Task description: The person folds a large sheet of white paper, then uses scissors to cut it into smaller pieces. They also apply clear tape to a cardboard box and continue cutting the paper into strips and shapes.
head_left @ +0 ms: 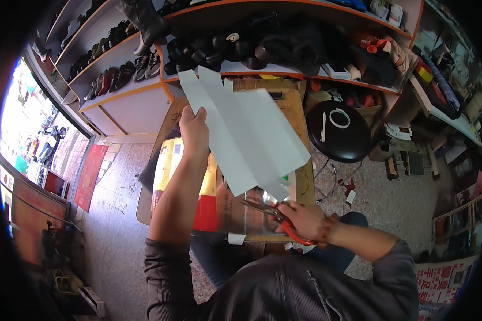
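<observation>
My left hand (pixel 194 130) grips the left edge of a large folded sheet of white card (pixel 246 125), thumb on top. The card is tilted above a low wooden table, with crease lines and cut flaps along its edges. Below its lower corner, my right hand (pixel 301 220) holds a pair of scissors (pixel 268 209) with red handles. The blades point left, slightly apart, and are a little blurred; I cannot tell whether they touch the card. Under my left forearm lies a yellow and red printed sheet (pixel 207 206) on the table (pixel 305 187).
A round black stool (pixel 341 144) at the right carries a white ring (pixel 339 119) and a thin white stick (pixel 323 126). Shelves of shoes (pixel 112 80) line the back and left. A small white scrap (pixel 236 238) lies at the table's near edge. A doorway stands far left.
</observation>
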